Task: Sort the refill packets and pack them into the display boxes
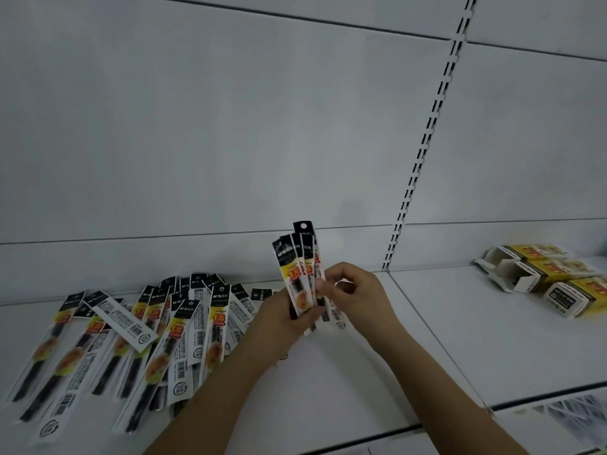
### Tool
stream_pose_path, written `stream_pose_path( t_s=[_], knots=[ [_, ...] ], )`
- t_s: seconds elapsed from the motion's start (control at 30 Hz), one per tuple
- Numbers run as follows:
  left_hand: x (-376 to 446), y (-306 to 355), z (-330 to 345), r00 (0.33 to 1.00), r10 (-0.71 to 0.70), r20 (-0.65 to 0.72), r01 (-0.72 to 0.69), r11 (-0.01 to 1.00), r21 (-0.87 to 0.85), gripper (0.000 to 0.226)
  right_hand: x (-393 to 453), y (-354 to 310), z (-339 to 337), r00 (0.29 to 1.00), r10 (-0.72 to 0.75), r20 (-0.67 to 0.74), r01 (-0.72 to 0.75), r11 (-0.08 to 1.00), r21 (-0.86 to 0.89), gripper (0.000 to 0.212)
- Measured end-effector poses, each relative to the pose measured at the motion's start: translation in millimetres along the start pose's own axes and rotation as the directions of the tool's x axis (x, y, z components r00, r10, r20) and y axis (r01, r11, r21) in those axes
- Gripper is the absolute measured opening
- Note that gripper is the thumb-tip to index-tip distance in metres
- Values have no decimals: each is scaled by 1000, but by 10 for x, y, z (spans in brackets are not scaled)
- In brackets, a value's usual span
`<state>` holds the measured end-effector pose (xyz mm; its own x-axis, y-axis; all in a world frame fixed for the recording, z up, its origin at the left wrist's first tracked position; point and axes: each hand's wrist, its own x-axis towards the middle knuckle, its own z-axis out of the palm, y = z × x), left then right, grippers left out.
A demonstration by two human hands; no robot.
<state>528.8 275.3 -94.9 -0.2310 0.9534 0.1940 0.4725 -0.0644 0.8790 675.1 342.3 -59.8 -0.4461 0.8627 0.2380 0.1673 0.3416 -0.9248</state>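
Sorting step in hand. Left hand [279,315] grips small bunch of packets [303,274] upright above shelf [460,339]; right hand [351,290] pinches bunch edge, apparently squaring it. Loose pile [131,336] lies on shelf at left (faces mixed up and down). Boxes [551,280] sit well apart at right, ends open. Next move likely calls for aligned bunch, then carry right to open box.

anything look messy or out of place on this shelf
The loose refill packets lie in an overlapping heap at the left, some face up, some barcode side up. The display boxes at the right lie on their sides with end flaps open. The bunch gripped by both hands is uneven at the top.
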Motion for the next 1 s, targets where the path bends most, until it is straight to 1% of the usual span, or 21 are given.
stream_pose_path(
  t_s=[0.1, 0.2, 0.27, 0.37, 0.4, 0.47, 0.5, 0.53, 0.57, 0.6, 0.63, 0.7, 0.73, 0.8, 0.87, 0.93, 1.0],
  knots=[
    [1, -7, -34, 999, -23, -40, 20, 998, -65, 18, 40, -6, 52, 998, 13, -61, -11, 999, 30, 14],
    [-10, -20, -61, 998, -42, -37, 38, 994, -103, 19, 102, 102, -3, 986, 93, -137, -87, 995, 48, 18],
    [-17, -24, -68, 998, -44, -46, 39, 994, -105, 18, 138, 219, -35, 976, 154, -154, -162, 986, -41, 20],
    [-23, -20, -84, 998, -40, -56, 35, 996, -87, 17, 151, 330, -40, 976, 202, -88, -217, 947, -237, 16],
    [-29, -23, -93, 998, -44, -54, 39, 995, -87, 17, 150, 316, -43, 975, 199, -103, -220, 934, -281, 17],
    [-52, -13, -111, 999, -40, -34, 37, 996, -83, 17, 118, 191, -68, 982, 116, -152, -159, 938, -310, 20],
    [-64, -6, -114, 999, -35, -15, 34, 997, -67, 18, 91, 95, -81, 990, 69, -126, -100, 960, -261, 20],
    [-73, 4, -116, 1000, -28, 6, 28, 999, -39, 19, 60, -8, -86, 998, 41, -47, -48, 985, -165, 18],
    [-79, 15, -116, 1000, -19, 24, 19, 1000, -8, 18, 21, -102, -77, 998, 34, 58, -30, 998, -64, 15],
    [-80, 24, -112, 999, -8, 39, 7, 1000, 24, 16, -12, -156, -65, 989, 23, 148, -18, 999, -34, 14],
    [-81, 41, -108, 999, -8, 50, 5, 999, 45, 13, -34, -162, -56, 982, -3, 188, 16, 998, -67, 12],
    [-86, 72, -111, 998, -29, 59, 26, 998, 53, 4, -53, -88, -56, 987, -60, 150, 89, 977, -191, 11],
    [-96, 86, -116, 997, -39, 63, 35, 998, 53, 4, -58, -52, -66, 992, -77, 96, 95, 973, -211, 15],
    [-117, 113, -133, 996, -51, 77, 48, 998, 41, 7, -92, -79, -108, 996, -87, -28, 83, 989, -120, 20],
    [-125, 126, -151, 996, -55, 77, 53, 998, 26, 11, -119, -182, -186, 988, -112, -110, 115, 993, 17, 17],
    [-117, 122, -158, 995, -60, 74, 57, 997, 42, 14, -130, -270, -248, 982, -148, -115, 158, 983, 92, 11],
    [-103, 118, -162, 995, -64, 79, 58, 996, 71, 11, -122, -318, -266, 984, -168, -58, 174, 979, 108, 5]
  ],
)
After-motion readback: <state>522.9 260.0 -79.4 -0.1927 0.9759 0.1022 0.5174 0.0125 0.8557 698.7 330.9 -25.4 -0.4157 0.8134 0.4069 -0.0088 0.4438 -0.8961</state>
